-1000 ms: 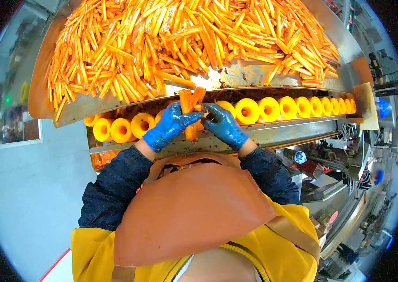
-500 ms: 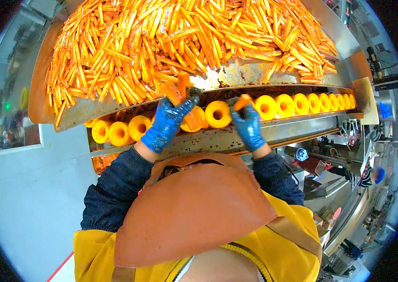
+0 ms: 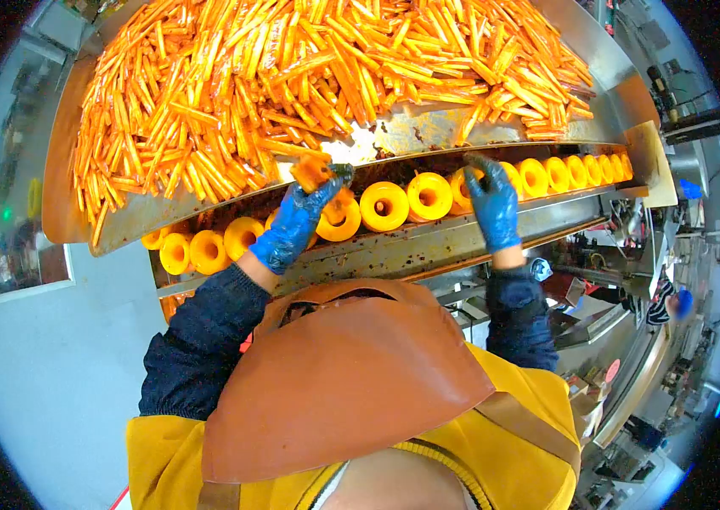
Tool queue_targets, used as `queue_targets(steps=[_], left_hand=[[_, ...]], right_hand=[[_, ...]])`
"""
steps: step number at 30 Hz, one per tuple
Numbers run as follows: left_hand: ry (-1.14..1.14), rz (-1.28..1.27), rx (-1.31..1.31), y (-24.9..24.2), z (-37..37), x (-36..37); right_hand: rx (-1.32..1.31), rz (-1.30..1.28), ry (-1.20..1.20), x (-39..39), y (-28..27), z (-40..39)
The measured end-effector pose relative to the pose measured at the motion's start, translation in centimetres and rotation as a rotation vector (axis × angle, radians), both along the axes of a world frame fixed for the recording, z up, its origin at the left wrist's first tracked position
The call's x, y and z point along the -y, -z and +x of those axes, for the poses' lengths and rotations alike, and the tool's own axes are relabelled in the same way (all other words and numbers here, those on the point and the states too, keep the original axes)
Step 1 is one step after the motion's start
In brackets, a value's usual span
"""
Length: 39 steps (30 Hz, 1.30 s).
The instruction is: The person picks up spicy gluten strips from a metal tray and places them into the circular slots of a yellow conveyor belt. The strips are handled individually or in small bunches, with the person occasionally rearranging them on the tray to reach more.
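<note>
My left hand, in a blue glove with dark-stained fingertips, is closed around a small bunch of orange, sauce-coated food sticks. It is over the left part of a row of yellow funnel-like cups, some of them hidden behind it. My right hand, also gloved in blue, is farther right with its thumb and fingers apart. No stick shows in it, and its fingers are above a partly hidden yellow cup. A stick end shows inside the cup between my hands.
A large heap of orange sticks lies on a sloped metal tray beyond the cups. A metal ledge runs along the near side of the row. Machinery and a person in a blue cap are off to the right.
My right hand has moved right along the cups, and the orange piece it held is gone from its fingers. My left hand still holds its sticks and is slightly lower. The view has shifted a little.
</note>
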<state>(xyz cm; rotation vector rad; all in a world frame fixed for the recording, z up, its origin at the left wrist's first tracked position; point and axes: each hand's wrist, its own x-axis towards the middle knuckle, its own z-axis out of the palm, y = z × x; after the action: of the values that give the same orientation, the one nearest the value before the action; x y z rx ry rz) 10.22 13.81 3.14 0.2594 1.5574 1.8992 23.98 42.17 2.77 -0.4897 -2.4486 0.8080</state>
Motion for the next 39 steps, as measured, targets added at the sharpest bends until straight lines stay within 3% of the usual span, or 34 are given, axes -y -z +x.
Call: queue_targets(steps=[2,3,5,7,8,10,13,14,17,19,21,23,24,26,29,31,34,36,37,38,39], left_hand=[[0.231,-0.109,0.012,3.3,-0.3,0.9],[0.331,-0.191,0.034,3.8,-0.3,1.2],[0.303,-0.197,-0.048,2.0,0.8,0.2],[0.244,-0.156,-0.055,1.6,0.8,0.1],[0.184,-0.115,-0.061,1.5,0.7,0.1],[0.146,-0.107,-0.036,0.2,0.0,1.1],[0.096,-0.058,-0.103,1.6,-0.6,2.2],[0.108,-0.094,-0.148,2.5,-0.4,2.5],[0.114,-0.167,-0.222,3.8,0.0,3.2],[0.137,-0.249,-0.377,3.7,-0.3,3.5],[0.092,-0.225,-0.374,2.0,-0.6,3.9],[0.069,-0.396,-0.091,-1.2,-0.8,4.8],[0.033,-0.262,-0.251,-1.6,-0.8,5.5],[0.054,-0.302,-0.319,-2.2,-1.1,6.5],[0.097,-0.377,-0.399,0.2,-1.3,7.8],[0.185,-0.424,-0.625,1.1,-0.8,7.6],[0.129,-0.434,-0.632,0.7,-1.5,6.5],[0.103,-0.450,-0.630,-0.1,-3.1,6.1],[0.113,-0.503,-0.826,-2.4,-4.1,5.6],[0.126,-0.553,-1.068,-3.1,-5.3,4.9],[0.138,-0.599,-1.309,-3.5,-6.7,4.0]], right_hand=[[0.036,0.193,0.028,-2.8,-0.8,-1.9],[-0.004,0.412,0.027,-4.1,-0.7,-3.2],[0.109,0.488,0.024,-6.1,-0.8,-5.8],[0.199,0.716,-0.235,-8.3,0.0,-8.1],[0.199,0.716,-0.240,-8.8,0.3,-9.2],[0.448,0.675,-0.317,-8.7,-0.1,-11.0],[0.497,0.623,-0.369,-6.7,-1.4,-11.3],[0.234,0.597,-0.414,-5.3,-2.1,-10.7],[-0.100,0.185,-0.278,0.7,-4.3,-8.8],[-0.076,-0.504,-0.319,5.3,-5.4,-6.4],[-0.070,-0.868,-0.433,8.5,-1.8,-5.3],[0.045,-0.604,-0.483,11.6,0.0,-5.2],[0.142,-0.523,-0.449,12.5,0.8,-5.3],[0.277,-0.498,-0.404,12.9,1.3,-5.5],[0.106,-0.405,-0.359,10.7,1.1,-5.9],[0.048,-0.381,-0.323,7.2,0.8,-6.5],[0.159,0.251,-0.105,-0.6,-2.5,-7.0],[0.140,0.534,-0.011,-8.4,-0.8,-8.1],[0.296,0.732,0.105,-12.7,0.7,-8.9],[0.549,0.767,0.120,-12.2,-2.5,-9.6],[0.466,0.783,0.076,-14.7,-0.6,-9.6]])
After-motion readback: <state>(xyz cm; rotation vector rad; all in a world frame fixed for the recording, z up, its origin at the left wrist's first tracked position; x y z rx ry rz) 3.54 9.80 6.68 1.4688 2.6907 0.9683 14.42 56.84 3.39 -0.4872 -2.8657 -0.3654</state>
